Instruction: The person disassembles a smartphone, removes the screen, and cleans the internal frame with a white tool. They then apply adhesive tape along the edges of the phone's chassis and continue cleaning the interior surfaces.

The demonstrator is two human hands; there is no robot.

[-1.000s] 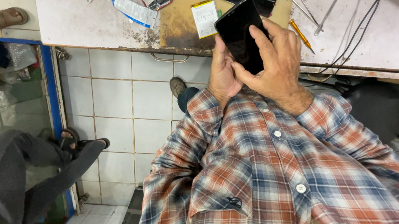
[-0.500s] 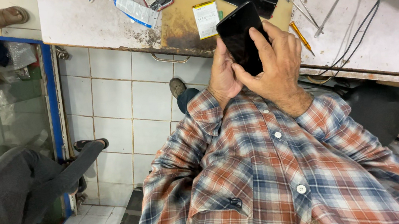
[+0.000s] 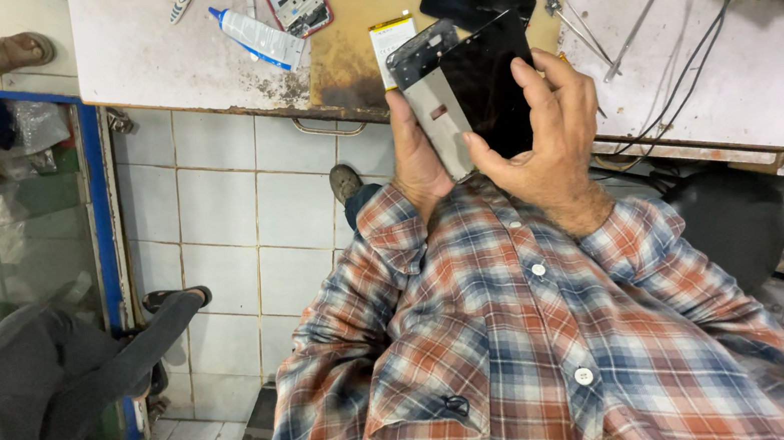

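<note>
The left hand is gripping the phone frame from behind while the right hand is closing on the black screen panel, both held above the tabletop edge; the thin panel is risking cracking if twisted, or slipping to the tiled floor.
</note>
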